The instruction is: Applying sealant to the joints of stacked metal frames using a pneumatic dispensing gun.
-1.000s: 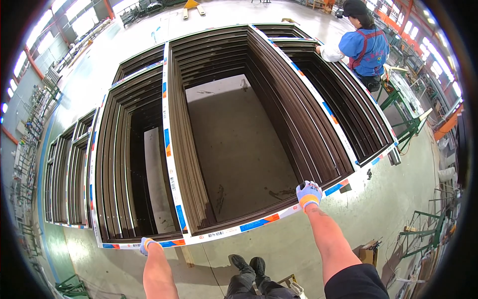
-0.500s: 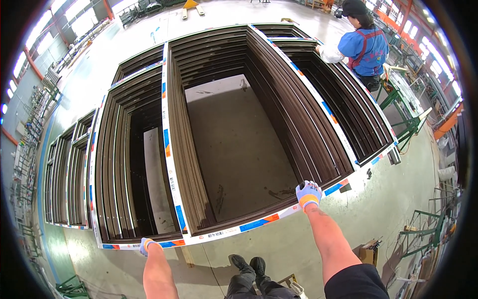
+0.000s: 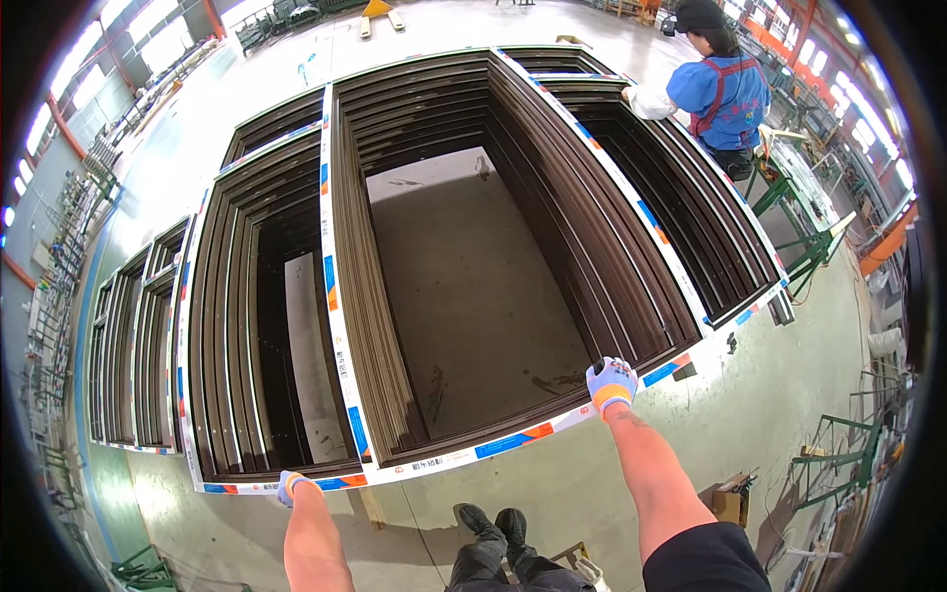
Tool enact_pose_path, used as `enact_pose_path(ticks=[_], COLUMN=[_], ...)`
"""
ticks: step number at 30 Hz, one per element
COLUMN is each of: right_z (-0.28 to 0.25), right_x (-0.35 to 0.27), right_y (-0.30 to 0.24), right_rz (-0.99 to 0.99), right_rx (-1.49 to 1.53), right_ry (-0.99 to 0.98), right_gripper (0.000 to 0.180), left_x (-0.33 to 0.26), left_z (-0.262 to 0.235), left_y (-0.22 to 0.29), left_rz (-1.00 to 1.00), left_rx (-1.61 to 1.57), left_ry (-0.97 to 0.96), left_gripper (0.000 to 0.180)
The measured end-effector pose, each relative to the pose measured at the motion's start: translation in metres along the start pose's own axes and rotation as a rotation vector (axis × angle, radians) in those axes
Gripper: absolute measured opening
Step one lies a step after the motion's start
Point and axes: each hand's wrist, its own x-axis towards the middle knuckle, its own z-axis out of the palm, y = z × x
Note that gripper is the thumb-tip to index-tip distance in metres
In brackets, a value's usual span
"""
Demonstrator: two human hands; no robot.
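A large stack of dark brown window frames (image 3: 513, 442) lies flat before me, its top faces covered with white, blue and orange protective film. My left hand (image 3: 293, 486), in a pale glove with an orange cuff, is closed on the near edge of the top frame, toward its left corner. Further right along that same edge, my right hand (image 3: 613, 383) grips the frame in a matching glove, fingers curled over the inner side. Most of the left fingers are hidden.
At the far right a co-worker (image 3: 730, 104) in a blue shirt touches the stack's far side. Green metal stands (image 3: 809, 247) stand beside them. Smaller frames (image 3: 153, 340) lie at left. An open cardboard box (image 3: 731, 500) sits on the floor at lower right.
The co-worker's arm has shifted slightly along the frame. Both my hands and the stack stay in place.
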Motion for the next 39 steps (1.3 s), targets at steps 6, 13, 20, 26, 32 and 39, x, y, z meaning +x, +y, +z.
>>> enact_pose_path(ticks=[6,13,20,26,32,39], right_z=[0.0,0.003,0.002,-0.001,0.003,-0.002], right_x=[0.0,-0.001,-0.001,-0.002,-0.003,0.004], right_y=[-0.016,-0.018,-0.025,-0.006,-0.019,-0.025], right_rz=[-0.024,-0.036,-0.051,-0.027,-0.045,-0.058], right_rx=[0.022,0.034,0.063,0.026,0.056,0.07], right_ry=[-0.004,0.013,0.015,-0.057,0.038,0.037], right_gripper=[0.031,0.029,0.029,0.036,0.029,0.029], left_x=[0.069,0.054,0.092,0.091,0.102,0.104], left_z=[0.018,0.005,0.012,0.055,0.032,0.025], left_y=[-0.003,0.001,0.004,-0.014,-0.006,0.002], left_rz=[0.086,0.096,0.158,0.136,0.096,0.069], left_rx=[0.143,0.327,0.638,0.32,0.232,0.146], left_ry=[0.002,-0.005,0.005,0.058,0.016,0.025], left_gripper=[0.037,0.035,0.037,0.042,0.043,0.036])
